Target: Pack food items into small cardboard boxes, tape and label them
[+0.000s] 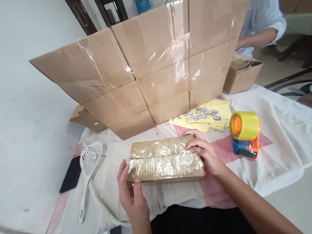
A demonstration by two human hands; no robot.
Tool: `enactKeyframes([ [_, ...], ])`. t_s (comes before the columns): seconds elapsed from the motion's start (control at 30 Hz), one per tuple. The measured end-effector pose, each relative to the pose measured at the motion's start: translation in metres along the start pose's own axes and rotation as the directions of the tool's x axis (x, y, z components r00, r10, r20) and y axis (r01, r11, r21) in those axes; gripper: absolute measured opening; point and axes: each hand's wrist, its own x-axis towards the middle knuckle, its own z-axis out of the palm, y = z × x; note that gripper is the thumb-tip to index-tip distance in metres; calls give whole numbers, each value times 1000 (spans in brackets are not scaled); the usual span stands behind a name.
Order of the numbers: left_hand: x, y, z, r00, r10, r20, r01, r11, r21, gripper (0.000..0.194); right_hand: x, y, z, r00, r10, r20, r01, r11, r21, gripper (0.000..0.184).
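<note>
A small cardboard box (166, 166), its top covered with shiny, wrinkled clear tape, lies on the cloth-covered table in front of me. My left hand (132, 189) grips its left end, thumb at the near edge and fingers round the side. At the right end, my right hand (203, 151) is curled over the corner with its fingertips on the taped top. To the right stands a tape dispenser (250, 148) in orange and blue, carrying a yellow tape roll (248, 124). Left of the box lies a white slotted skimmer (89, 168).
A tall taped cardboard panel (160, 65) stands across the table's back. Yellow printed sheets (211, 114) lie at its foot. A dark phone-like slab (71, 176) is at the left edge. Another box (242, 74) stands back right, beside a person in a light shirt (266, 18).
</note>
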Motion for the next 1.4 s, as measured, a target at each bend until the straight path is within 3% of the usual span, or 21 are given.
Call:
enactKeyframes([
  [0.1,0,15,-6,976,213,36,-215,940,266,24,-1,-3,0,999,-44,13,45,998,-47,29],
  [0.17,0,27,-3,925,345,160,-380,869,318,28,0,-4,0,999,-42,17,43,998,-50,25],
  [0.27,1,46,10,772,451,448,-594,764,254,40,1,-5,-2,1000,-16,20,17,999,-43,22],
  [0.33,5,55,20,673,446,590,-676,694,246,47,1,-5,-3,1000,-7,15,7,998,-55,28],
  [0.37,7,58,23,647,431,629,-694,675,251,49,0,-4,-3,1000,-11,14,12,998,-67,31],
  [0.5,13,56,26,668,373,644,-670,679,300,44,0,-1,-4,997,-71,-13,68,987,-142,42],
  [0.6,15,47,26,710,379,594,-652,672,351,43,2,-3,-4,966,-175,-188,137,970,-202,41],
  [0.7,15,38,28,738,409,537,-647,657,388,43,-1,-15,-14,843,-330,-424,194,923,-333,33],
  [0.77,14,35,32,747,426,510,-643,658,392,42,-9,-27,-31,697,-457,-553,181,858,-481,26],
  [0.83,14,34,35,760,431,487,-631,669,392,42,-20,-38,-56,510,-571,-642,104,783,-614,21],
  [0.87,14,33,37,765,430,479,-625,675,392,42,-26,-42,-71,439,-591,-677,39,766,-642,21],
  [0.9,14,33,38,770,432,470,-620,680,391,41,-32,-43,-87,403,-570,-716,-30,774,-632,25],
  [0.93,14,33,39,771,436,463,-619,682,389,41,-37,-42,-101,410,-499,-763,-95,809,-580,31],
  [1.0,14,33,41,767,453,455,-628,676,385,40,-45,-34,-124,488,-259,-834,-186,902,-389,46],
  [1.07,15,33,42,760,470,449,-639,667,383,39,-49,-20,-133,555,-25,-832,-247,950,-193,56],
  [1.1,15,33,43,760,473,446,-640,666,384,39,-49,-13,-132,563,49,-825,-273,953,-130,59],
  [1.2,17,33,44,762,472,443,-637,671,380,39,-50,2,-123,572,165,-804,-355,933,-62,53],
  [1.33,20,30,44,748,488,450,-653,664,365,39,-54,5,-121,702,243,-669,-437,889,-136,41],
  [1.4,20,28,44,746,491,450,-656,660,366,39,-56,6,-125,735,228,-638,-450,868,-209,42],
])
